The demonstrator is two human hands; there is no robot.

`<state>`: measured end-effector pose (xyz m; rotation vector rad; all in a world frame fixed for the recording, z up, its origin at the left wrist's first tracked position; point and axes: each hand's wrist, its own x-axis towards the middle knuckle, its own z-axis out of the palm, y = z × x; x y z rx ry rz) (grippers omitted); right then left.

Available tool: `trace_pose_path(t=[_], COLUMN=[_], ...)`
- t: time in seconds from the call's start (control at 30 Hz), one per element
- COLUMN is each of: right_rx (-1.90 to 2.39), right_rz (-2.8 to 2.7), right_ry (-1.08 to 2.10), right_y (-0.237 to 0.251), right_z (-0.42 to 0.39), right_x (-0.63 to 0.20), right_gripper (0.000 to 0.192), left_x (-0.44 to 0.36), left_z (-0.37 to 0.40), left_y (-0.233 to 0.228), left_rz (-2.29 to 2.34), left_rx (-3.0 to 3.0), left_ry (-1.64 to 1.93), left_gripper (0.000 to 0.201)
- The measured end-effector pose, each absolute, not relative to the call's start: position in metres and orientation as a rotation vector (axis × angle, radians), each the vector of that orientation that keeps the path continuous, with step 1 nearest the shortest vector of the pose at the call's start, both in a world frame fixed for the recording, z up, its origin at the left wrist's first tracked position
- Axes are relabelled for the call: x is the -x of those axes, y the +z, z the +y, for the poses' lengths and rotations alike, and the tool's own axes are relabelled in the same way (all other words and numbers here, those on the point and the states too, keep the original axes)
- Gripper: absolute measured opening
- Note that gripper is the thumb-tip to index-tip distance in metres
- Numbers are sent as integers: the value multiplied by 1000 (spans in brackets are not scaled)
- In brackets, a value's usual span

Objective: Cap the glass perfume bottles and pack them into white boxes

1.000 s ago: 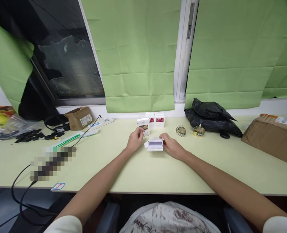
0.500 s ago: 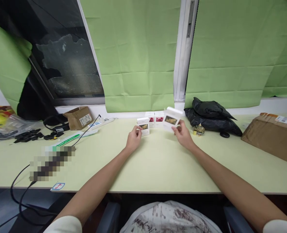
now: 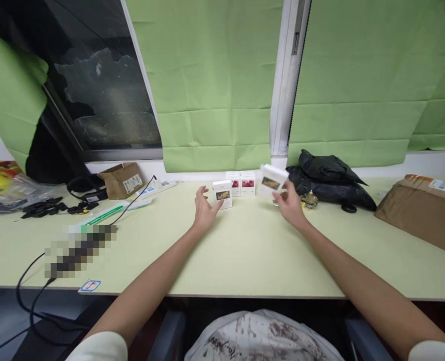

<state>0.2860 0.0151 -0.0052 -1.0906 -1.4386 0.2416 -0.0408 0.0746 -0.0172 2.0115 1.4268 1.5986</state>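
A small white box (image 3: 223, 195) with a dark and yellow picture stands upright on the table. My left hand (image 3: 205, 209) is beside it on the left, fingers spread, the thumb near or against its front. Raised above the table, a second white box (image 3: 273, 180) with a similar picture tilts in my right hand (image 3: 289, 203), which pinches it at its right side. Between the two and farther back stand white boxes with pink-red pictures (image 3: 248, 184), side by side near the wall.
Right of my right hand lie a small gold-coloured object (image 3: 309, 200), black plastic bags (image 3: 329, 175) and a large cardboard box (image 3: 420, 215). On the left are an open small carton (image 3: 121, 181), black parts (image 3: 43, 209), a cable and a pixelated object (image 3: 81, 253).
My left fingers have opened away from the standing box, which stays in place. My right hand has carried its box slightly to the right, tilting it more.
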Motion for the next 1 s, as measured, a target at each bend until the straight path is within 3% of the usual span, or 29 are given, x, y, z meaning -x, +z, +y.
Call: trace_pose_path(t=[0.07, 0.13, 0.37, 0.5, 0.63, 0.8, 1.0], right_rx=[1141, 1192, 1294, 1273, 1195, 1211, 1317], right_rz=[-1636, -1763, -1742, -1815, -1919, -1879, -1774], right_ry=[314, 382, 550, 384, 240, 293, 449], right_y=[-13, -22, -36, -34, -32, -32, -38], right_z=[14, 14, 23, 21, 15, 15, 28], right_x=[-276, -266, -255, -260, -263, -260, -256], right_gripper=[36, 32, 34, 31, 37, 35, 44], left_x=[42, 43, 45, 47, 48, 45, 49], left_z=[82, 90, 98, 94, 86, 82, 94], left_y=[-24, -28, -27, -23, -20, -16, -23], left_rz=[1376, 1356, 1392, 1262, 1082, 1134, 1326], left_rx=[-2002, -1966, -1899, -2027, -2250, -2198, -1928], left_ry=[1467, 1379, 1243, 1334, 1422, 1402, 1282], left_gripper=[94, 91, 44, 32, 29, 27, 50])
